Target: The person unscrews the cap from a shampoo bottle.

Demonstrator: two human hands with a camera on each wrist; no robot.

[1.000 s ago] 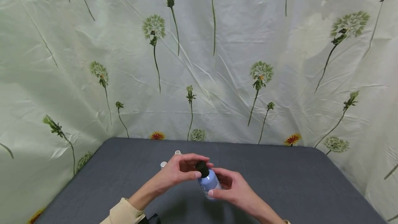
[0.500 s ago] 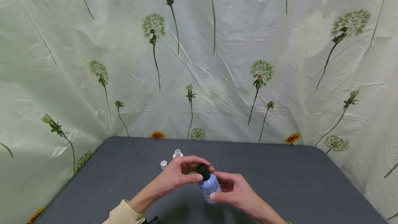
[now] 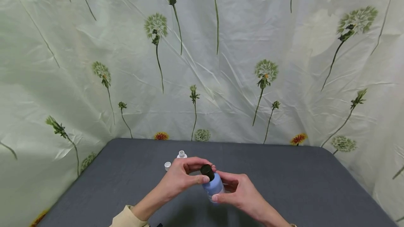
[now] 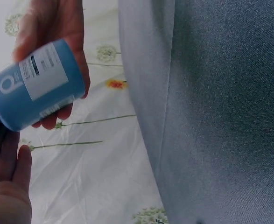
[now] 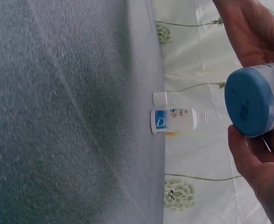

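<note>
A blue bottle (image 3: pixel 214 185) with a black cap (image 3: pixel 207 172) is held tilted above the table, its cap leaning up to the left. My left hand (image 3: pixel 184 176) pinches the cap between thumb and fingers. Around the bottle's body curls my right hand (image 3: pixel 240 192), thumb on the near side. In the left wrist view the bottle (image 4: pixel 38 84) shows a white label, with the right hand's fingers behind it. The right wrist view shows the blue base of the bottle (image 5: pixel 249 102) between both hands.
Behind the left hand, a white uncapped bottle (image 5: pixel 181 120) stands on the grey table (image 3: pixel 284 178) beside a white cap (image 5: pixel 159 98). A pale curtain (image 3: pixel 233 80) printed with dandelions hangs behind the table's far edge.
Both hands keep hold of the blue bottle and its black cap at nearly the same spot. The left thumb has shifted slightly right across the cap, and the bottle's label has turned partly away.
</note>
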